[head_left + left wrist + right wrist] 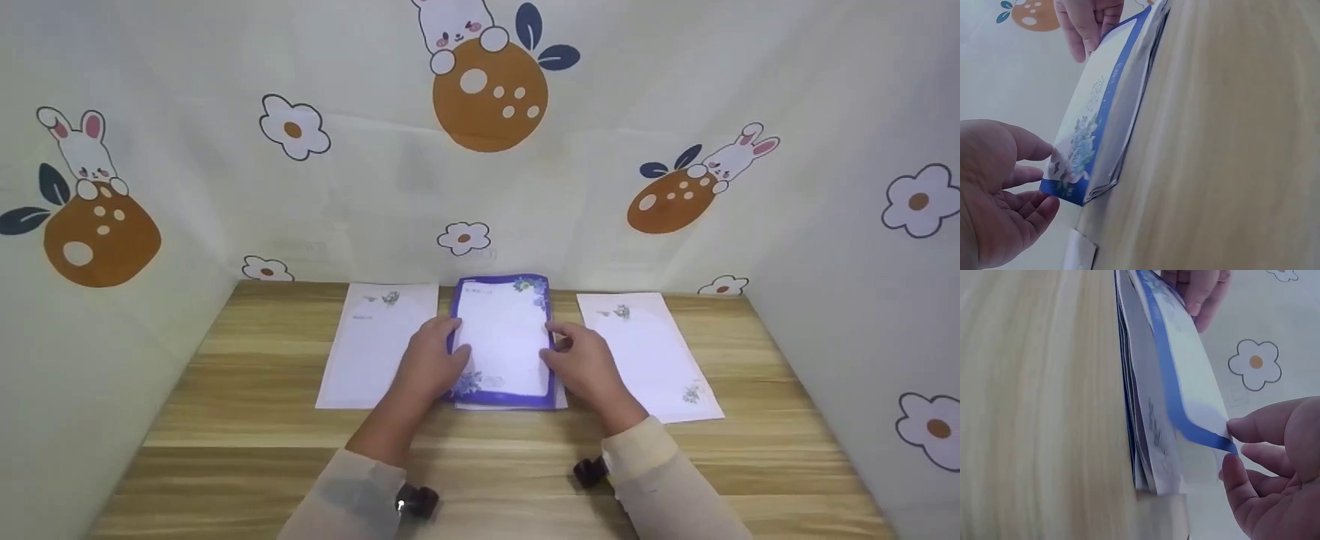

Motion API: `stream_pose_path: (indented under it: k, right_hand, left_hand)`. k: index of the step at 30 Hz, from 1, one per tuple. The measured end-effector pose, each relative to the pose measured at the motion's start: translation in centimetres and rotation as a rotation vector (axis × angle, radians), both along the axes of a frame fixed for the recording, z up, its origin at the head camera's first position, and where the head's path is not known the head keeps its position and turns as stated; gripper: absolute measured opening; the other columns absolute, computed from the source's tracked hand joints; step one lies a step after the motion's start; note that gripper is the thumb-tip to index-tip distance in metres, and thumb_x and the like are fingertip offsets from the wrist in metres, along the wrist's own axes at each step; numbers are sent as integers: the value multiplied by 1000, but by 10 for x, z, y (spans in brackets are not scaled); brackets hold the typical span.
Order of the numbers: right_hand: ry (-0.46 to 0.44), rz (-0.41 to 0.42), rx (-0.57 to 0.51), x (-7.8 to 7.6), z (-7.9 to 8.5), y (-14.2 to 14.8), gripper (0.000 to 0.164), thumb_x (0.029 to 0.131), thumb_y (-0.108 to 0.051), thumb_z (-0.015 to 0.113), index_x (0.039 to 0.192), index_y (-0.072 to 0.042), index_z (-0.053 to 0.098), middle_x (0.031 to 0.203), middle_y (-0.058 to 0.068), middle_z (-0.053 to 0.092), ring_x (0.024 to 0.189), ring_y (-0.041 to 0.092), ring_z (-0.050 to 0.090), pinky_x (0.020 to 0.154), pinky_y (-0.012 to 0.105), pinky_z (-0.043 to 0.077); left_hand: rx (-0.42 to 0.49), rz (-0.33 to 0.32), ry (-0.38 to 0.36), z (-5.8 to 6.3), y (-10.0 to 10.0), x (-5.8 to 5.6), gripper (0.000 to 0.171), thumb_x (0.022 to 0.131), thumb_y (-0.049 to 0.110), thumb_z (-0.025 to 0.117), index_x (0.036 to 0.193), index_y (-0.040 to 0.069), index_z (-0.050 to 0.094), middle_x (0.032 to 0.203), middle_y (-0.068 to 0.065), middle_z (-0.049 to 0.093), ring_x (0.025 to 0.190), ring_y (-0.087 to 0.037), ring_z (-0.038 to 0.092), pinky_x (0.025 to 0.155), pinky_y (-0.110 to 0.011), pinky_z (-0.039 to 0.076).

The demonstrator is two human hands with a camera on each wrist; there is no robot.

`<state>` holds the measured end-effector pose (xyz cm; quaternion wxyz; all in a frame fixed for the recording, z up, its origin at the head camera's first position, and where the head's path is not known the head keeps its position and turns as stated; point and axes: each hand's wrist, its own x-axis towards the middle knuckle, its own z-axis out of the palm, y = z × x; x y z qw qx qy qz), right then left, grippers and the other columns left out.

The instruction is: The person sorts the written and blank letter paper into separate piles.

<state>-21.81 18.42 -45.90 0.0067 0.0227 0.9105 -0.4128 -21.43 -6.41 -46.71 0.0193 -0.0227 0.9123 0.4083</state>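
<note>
Fingers and thumbs of both hands pinch the long sides of a blue-edged sheet [501, 337], which sits at the centre of the head view: the left hand [433, 356] on its left side, the right hand [589, 364] on its right. Each grip is narrow, with little more than the paper's edge between the tips. Holding it from opposite sides probably lets the thin paper stay level and not fold, and the edge grip leaves its printed face uncovered.

The sheet's long axis runs up and down the head view, with a short side toward the wall. Flowers mark its upper right and lower left corners, and a faint line of print, too small to read, sits at its upper left. In the left wrist view the same axis slants from lower left to upper right.

Just below it lies a stack of papers [1151, 416]; the right wrist view shows a gap between the sheet and this stack, so it seems to be held above the stack, roughly in line with it.

Farther out, a pale paper [360, 367] lies flat left of centre and a second pale paper [649, 360] right of centre, apparently spaced to leave the middle for the stack. All rest on the wooden bench [225, 375], before a patterned cloth [360, 195] filling the upper frame.
</note>
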Motion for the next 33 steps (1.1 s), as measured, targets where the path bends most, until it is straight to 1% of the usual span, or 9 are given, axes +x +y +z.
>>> stream_pose_path:
  k: [5, 9, 12, 14, 19, 24, 27, 30, 33]
  right_hand:
    - [17, 3, -40, -2, 2, -22, 47, 93, -13, 80, 139, -15, 72, 111, 8, 77, 101, 22, 72, 89, 38, 64]
    - [55, 54, -62, -4, -1, -45, 42, 93, -12, 79, 135, -13, 74, 107, 8, 78, 98, 20, 71, 85, 36, 64]
    - [57, 96, -82, -5, -3, -62, 40, 93, -13, 78, 134, -14, 75, 107, 8, 77, 98, 20, 71, 85, 36, 63]
    - [64, 116, -88, -5, -5, -73, 40, 93, -13, 78, 133, -14, 75, 108, 8, 78, 98, 20, 72, 86, 36, 64]
    - [55, 151, -113, -4, -7, -100, 41, 93, -14, 76, 134, -13, 75, 112, 8, 78, 101, 20, 73, 88, 37, 64]
    - [16, 220, -130, -3, -11, -123, 51, 94, -18, 77, 144, -12, 68, 127, 9, 76, 109, 21, 73, 95, 39, 64]
    - [-22, 266, -126, -3, -15, -133, 56, 95, -21, 79, 148, -13, 64, 133, 9, 73, 116, 22, 71, 103, 42, 62]
    - [-63, 309, -113, -4, -19, -139, 63, 95, -27, 80, 153, -15, 60, 136, 9, 72, 124, 25, 69, 113, 45, 56]
    - [-101, 359, -105, -5, -22, -142, 70, 97, -34, 78, 159, -15, 52, 149, 10, 66, 139, 28, 62, 124, 48, 47]
  left_hand:
    - [15, 19, 31, -1, -23, -1, 57, 102, 29, 68, 154, 12, 57, 167, -12, 49, 159, -35, 41, 133, -53, 31]
    - [11, 24, 35, -5, -48, 2, 56, 102, 30, 67, 154, 10, 57, 167, -14, 48, 160, -37, 40, 134, -54, 30]
    - [5, 30, 44, -7, -67, 4, 57, 103, 30, 65, 154, 9, 56, 167, -17, 47, 160, -39, 39, 134, -55, 28]
    - [-1, 34, 61, -7, -79, 5, 57, 102, 29, 65, 154, 7, 56, 167, -19, 47, 159, -40, 39, 135, -55, 28]
    - [-23, 44, 65, -5, -106, 12, 58, 103, 28, 64, 155, 4, 54, 167, -23, 45, 159, -44, 37, 134, -58, 27]
    - [-43, 72, 6, -5, -132, 16, 62, 104, 31, 63, 159, 5, 49, 169, -24, 40, 160, -46, 34, 134, -61, 26]
    - [-44, 93, -44, -5, -141, 16, 65, 104, 33, 63, 161, 6, 46, 171, -24, 37, 161, -47, 31, 134, -62, 25]
    - [-46, 107, -89, -6, -148, 14, 69, 104, 34, 64, 163, 5, 42, 173, -25, 33, 162, -47, 27, 134, -62, 23]
    - [-63, 118, -127, -7, -151, 13, 72, 104, 36, 64, 164, 4, 40, 174, -25, 31, 163, -48, 24, 134, -63, 22]
